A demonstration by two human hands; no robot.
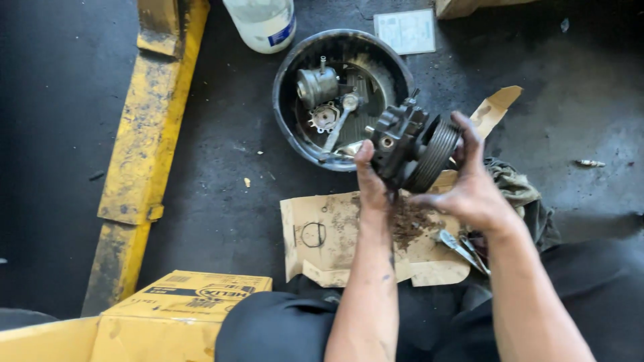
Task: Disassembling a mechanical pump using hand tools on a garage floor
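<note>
Both my hands hold up a dark, greasy pump with a grooved pulley (409,144) above a stained piece of cardboard (329,234). My left hand (372,181) grips the pump body from below, thumb up. My right hand (473,184) wraps the ribbed pulley side, fingers spread over its rim. Brown dirt lies piled on the cardboard right under the pump. Just beyond it sits a round black metal bowl (288,114) holding a small cylinder, a gear and a wrench.
A yellow steel beam (144,127) runs along the left on the dark floor. A yellow carton (178,312) sits near my left knee. A white plastic bottle (261,23) and a paper sheet (406,30) lie at the top. Rag and pliers (463,248) rest by my right wrist.
</note>
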